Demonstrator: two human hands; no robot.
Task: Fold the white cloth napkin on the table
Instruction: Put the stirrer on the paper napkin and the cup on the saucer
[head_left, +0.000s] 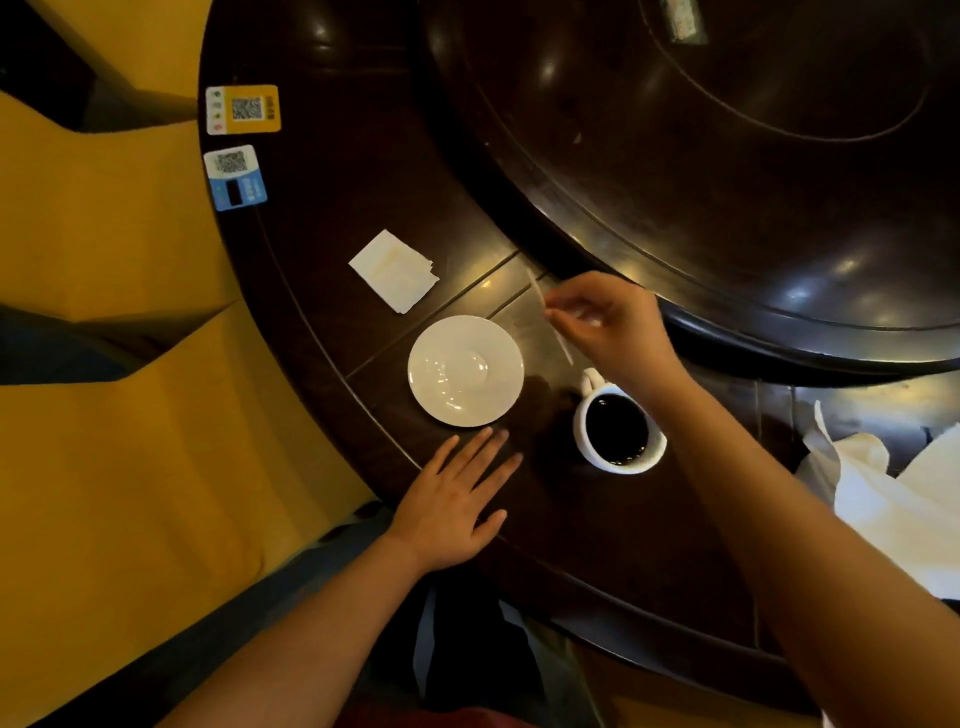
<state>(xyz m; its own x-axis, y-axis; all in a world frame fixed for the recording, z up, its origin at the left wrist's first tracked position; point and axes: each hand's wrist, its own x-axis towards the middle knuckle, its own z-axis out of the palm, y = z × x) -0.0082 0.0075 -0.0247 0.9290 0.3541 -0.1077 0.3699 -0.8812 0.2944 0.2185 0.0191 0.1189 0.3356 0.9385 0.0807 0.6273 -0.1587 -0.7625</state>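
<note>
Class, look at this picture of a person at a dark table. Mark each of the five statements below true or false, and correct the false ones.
1. The cup stands on the saucer. False: it stands on the table, to the right of the empty saucer.
2. The left hand lies flat on the table with straight fingers. True.
3. The right hand pinches a thin white stick. True.
4. The cup is empty. False: it holds dark liquid.
5. The folded napkin lies beyond the saucer, touched by neither hand. True.
</note>
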